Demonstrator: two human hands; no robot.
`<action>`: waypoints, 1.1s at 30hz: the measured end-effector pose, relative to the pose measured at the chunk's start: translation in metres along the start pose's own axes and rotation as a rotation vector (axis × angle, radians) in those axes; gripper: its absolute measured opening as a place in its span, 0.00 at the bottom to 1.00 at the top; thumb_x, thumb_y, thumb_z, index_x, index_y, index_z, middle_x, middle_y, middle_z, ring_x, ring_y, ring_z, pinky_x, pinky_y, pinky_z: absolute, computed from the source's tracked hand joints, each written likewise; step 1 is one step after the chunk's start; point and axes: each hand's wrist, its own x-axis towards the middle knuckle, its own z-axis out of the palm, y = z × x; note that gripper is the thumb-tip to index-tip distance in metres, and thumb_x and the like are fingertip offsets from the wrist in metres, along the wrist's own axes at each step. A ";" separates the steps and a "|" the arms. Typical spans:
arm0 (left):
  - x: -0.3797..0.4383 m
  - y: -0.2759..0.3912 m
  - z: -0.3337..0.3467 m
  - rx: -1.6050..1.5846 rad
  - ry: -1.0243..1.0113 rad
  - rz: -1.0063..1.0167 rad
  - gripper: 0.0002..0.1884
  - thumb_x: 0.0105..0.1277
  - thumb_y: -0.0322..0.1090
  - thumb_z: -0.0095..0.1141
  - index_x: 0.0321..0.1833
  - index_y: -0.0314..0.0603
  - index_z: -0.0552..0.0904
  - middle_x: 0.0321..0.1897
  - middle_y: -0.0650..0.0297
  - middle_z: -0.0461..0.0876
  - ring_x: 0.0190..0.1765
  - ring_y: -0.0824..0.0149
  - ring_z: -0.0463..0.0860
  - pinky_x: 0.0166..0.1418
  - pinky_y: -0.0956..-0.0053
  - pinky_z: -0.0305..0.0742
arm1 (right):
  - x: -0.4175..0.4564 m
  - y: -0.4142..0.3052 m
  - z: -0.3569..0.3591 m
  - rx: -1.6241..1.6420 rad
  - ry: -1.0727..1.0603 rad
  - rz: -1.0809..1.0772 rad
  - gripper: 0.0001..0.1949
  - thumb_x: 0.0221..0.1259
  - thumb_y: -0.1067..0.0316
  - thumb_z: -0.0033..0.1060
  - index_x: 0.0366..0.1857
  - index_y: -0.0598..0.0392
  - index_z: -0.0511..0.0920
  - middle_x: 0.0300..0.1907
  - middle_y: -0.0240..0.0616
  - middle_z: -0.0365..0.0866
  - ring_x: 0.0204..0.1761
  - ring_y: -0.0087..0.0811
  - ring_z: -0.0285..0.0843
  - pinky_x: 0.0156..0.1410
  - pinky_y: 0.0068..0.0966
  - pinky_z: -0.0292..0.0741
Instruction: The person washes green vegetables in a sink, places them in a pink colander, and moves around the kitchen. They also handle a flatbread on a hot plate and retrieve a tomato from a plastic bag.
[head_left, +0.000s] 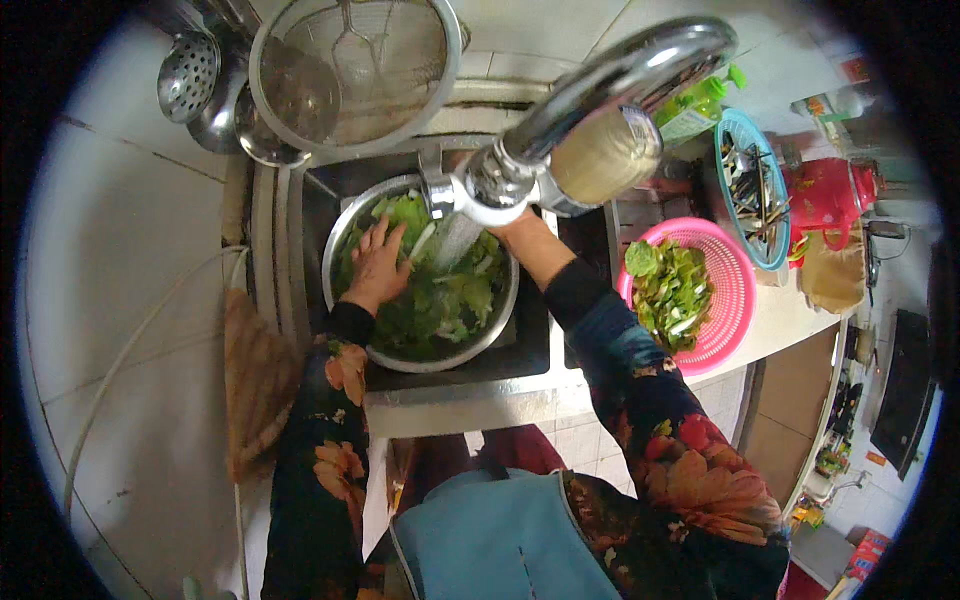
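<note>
A round metal basin (420, 366) stands in the sink, filled with leafy greens (457, 300) in water. My left hand (379, 266) lies with its fingers spread on the greens at the basin's left side. Water runs from the chrome faucet (499, 176) into the basin. My right hand (517, 225) reaches to the basin's upper right edge; the faucet covers its fingers, so I cannot see what they touch. On the counter to the right, a pink plastic colander (731, 292) holds more leafy greens (675, 296).
A mesh strainer (450, 75) and a slotted metal ladle (189, 77) hang at the upper left. A blue basket (780, 225) of utensils, a green bottle (690, 109) and a red kettle (825, 191) stand right. The sink's front rim (480, 394) borders the basin.
</note>
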 end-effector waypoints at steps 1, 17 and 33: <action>-0.001 -0.003 0.006 0.022 0.017 -0.006 0.30 0.57 0.38 0.56 0.64 0.48 0.66 0.68 0.53 0.55 0.65 0.45 0.59 0.63 0.48 0.55 | -0.002 0.002 -0.020 -0.022 0.040 0.020 0.13 0.47 0.69 0.54 0.37 0.60 0.76 0.43 0.55 0.76 0.46 0.52 0.76 0.49 0.40 0.73; 0.037 -0.026 -0.014 -0.022 0.119 0.191 0.24 0.59 0.24 0.46 0.61 0.42 0.68 0.57 0.54 0.68 0.58 0.48 0.67 0.59 0.54 0.64 | 0.032 0.042 -0.174 -0.461 0.061 0.220 0.15 0.52 0.64 0.55 0.44 0.57 0.74 0.44 0.51 0.76 0.47 0.51 0.75 0.51 0.40 0.73; 0.077 -0.054 0.011 -0.184 -0.457 0.031 0.24 0.64 0.47 0.43 0.63 0.52 0.66 0.60 0.54 0.66 0.61 0.48 0.65 0.61 0.49 0.61 | 0.032 0.000 0.106 -0.014 -0.130 -0.088 0.18 0.57 0.60 0.55 0.51 0.53 0.73 0.46 0.48 0.77 0.48 0.50 0.75 0.53 0.39 0.72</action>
